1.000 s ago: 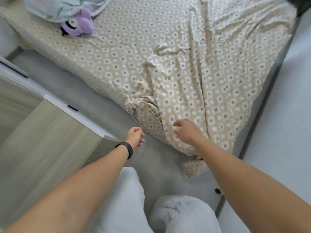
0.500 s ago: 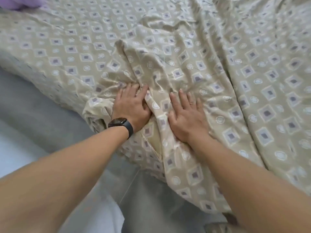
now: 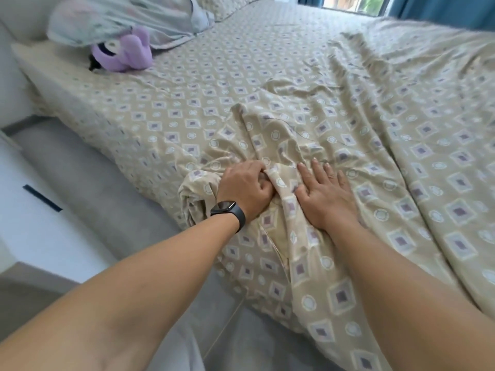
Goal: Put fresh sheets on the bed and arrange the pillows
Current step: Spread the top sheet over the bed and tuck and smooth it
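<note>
— Sheet (image 3: 308, 108) at the near corner: changed how since half a second back?
— Went from flat-pressed to bunched. Left hand (image 3: 245, 187) curled round a fold at about 9 o'clock of the right, gripped it. Right hand (image 3: 325, 196) stayed spread, fingers straight, pressed on the cloth.
— Meant what for the job?
— Probably pulled slack toward the corner for tucking; wrinkles fanned toward 1 o'clock, so smoothing not yet done.
— Pillows?
— Untouched; pillow (image 3: 128, 18) at 11 o'clock, toy (image 3: 123, 49) just below it.

Bare forearms; a black smartwatch (image 3: 228, 210) on the left wrist.
</note>
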Demonstrator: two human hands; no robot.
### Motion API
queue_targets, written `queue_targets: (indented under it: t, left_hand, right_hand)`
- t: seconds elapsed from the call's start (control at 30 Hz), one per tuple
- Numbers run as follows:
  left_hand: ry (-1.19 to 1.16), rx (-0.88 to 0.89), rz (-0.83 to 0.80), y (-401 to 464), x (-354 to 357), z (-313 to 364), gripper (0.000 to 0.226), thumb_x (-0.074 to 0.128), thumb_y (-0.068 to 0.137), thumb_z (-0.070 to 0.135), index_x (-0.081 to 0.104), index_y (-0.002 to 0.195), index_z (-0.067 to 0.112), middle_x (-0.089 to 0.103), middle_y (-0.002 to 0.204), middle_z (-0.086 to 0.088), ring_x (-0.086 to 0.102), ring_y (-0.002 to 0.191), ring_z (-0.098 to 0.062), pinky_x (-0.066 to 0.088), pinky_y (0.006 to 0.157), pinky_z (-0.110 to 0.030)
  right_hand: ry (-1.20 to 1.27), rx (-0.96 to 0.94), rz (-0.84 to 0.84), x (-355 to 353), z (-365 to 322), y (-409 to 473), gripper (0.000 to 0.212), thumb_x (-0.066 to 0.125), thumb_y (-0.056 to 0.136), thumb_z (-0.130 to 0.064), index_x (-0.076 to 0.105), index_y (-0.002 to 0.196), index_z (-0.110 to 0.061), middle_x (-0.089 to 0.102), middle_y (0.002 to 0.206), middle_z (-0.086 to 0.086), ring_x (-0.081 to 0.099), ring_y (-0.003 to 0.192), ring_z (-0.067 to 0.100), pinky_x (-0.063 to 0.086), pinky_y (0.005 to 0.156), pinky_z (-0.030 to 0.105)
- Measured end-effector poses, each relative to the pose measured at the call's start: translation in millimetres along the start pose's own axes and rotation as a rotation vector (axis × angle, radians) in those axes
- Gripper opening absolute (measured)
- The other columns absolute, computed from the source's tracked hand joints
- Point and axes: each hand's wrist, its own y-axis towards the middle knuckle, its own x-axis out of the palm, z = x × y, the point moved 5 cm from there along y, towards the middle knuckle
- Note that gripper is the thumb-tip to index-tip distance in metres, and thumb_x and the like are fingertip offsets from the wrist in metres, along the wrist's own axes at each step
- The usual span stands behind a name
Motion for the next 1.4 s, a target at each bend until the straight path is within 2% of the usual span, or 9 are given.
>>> queue_targets:
  t: [0.3,0.47,0.6,0.7,0.83,0.93,1.1,1.3,1.4]
  left_hand:
    - [-0.153,0.08,0.01,-32,-26,0,0.023,0.045,0.084,0.033,0.062,0.082,0.017,0.056,0.062,0.002,0.051,0.06,-0.024,0.048,0.07,-0.038]
    - [-0.294,0.074,0.169,-88,-31,-23,0.025,0.057,0.082,0.025,0.064,0.106,0.022,0.056,0.098,0.008,0.05,0.093,-0.016,0.042,0.091,-0.036]
    - [-0.621,-0.442,0.332,-99,-51,-32,0.036,0.06,0.08,0.028,0.054,0.114,0.019,0.044,0.12,-0.001,0.039,0.112,-0.019,0.031,0.097,-0.032]
    - [-0.864,-0.967,0.41,-106,-49,-61,0.06,0.068,0.075,0.039,0.052,0.118,0.001,0.055,0.118,-0.019,0.054,0.098,-0.026,0.049,0.085,-0.043]
    - [-1.314,-1.482,0.138,-120,-4,-99,0.08,0.071,0.053,0.061,0.059,0.118,0.017,0.064,0.117,-0.003,0.066,0.092,-0.027,0.059,0.076,-0.048]
    - [-1.566,-1.327,0.084,-106,-21,-74,0.03,0.053,0.092,0.042,0.065,0.094,0.014,0.067,0.09,-0.005,0.065,0.076,-0.021,0.059,0.066,-0.033]
    - [-1.62,-1.306,0.209,-108,-30,-76,0.028,0.041,0.098,0.018,0.065,0.085,0.012,0.068,0.097,-0.011,0.067,0.077,-0.026,0.061,0.062,-0.032]
    - [-1.491,-1.379,0.363,-119,-68,-111,0.022,0.052,0.099,0.015,0.062,0.115,0.004,0.066,0.123,-0.015,0.065,0.108,-0.031,0.054,0.092,-0.041]
    - [-1.713,-1.405,0.578,-123,-90,-112,0.049,0.036,0.104,0.035,0.045,0.146,0.011,0.046,0.149,-0.005,0.05,0.131,-0.025,0.043,0.108,-0.034]
  right_hand:
    - [0.003,0.143,-0.048,2,-12,-39,0.057,0.003,0.103,-0.047,-0.013,0.158,-0.039,-0.014,0.169,-0.005,-0.011,0.155,0.022,-0.008,0.125,0.047]
    - [0.012,0.13,-0.071,7,-7,-59,0.058,0.0,0.102,-0.052,-0.014,0.158,-0.039,-0.019,0.167,-0.006,-0.019,0.154,0.018,-0.011,0.124,0.047]
    - [0.009,0.14,-0.067,9,-7,-64,0.059,-0.001,0.102,-0.052,-0.013,0.158,-0.039,-0.019,0.167,-0.007,-0.019,0.154,0.017,-0.011,0.124,0.046]
    - [0.016,0.155,-0.063,8,-9,-65,0.059,-0.002,0.102,-0.053,-0.013,0.158,-0.039,-0.019,0.167,-0.008,-0.017,0.154,0.017,-0.01,0.124,0.046]
    - [0.023,0.169,-0.056,7,-9,-69,0.059,-0.001,0.103,-0.051,-0.011,0.159,-0.038,-0.017,0.167,-0.008,-0.016,0.154,0.017,-0.01,0.124,0.045]
    - [0.02,0.179,-0.057,6,-8,-72,0.058,0.0,0.103,-0.05,-0.011,0.159,-0.038,-0.017,0.167,-0.009,-0.015,0.155,0.016,-0.01,0.124,0.044]
    - [0.016,0.187,-0.077,3,-10,-72,0.057,0.002,0.104,-0.048,-0.007,0.16,-0.038,-0.012,0.169,-0.007,-0.012,0.155,0.018,-0.008,0.125,0.046]
    - [0.167,0.107,-0.015,-10,-42,-100,0.057,0.018,0.104,-0.042,0.02,0.16,-0.033,0.022,0.166,-0.002,0.019,0.152,0.024,0.01,0.124,0.046]
    - [0.283,0.03,-0.005,-16,-53,-139,0.06,0.029,0.102,-0.054,0.027,0.159,-0.033,0.032,0.159,-0.009,0.03,0.145,0.018,0.022,0.121,0.042]
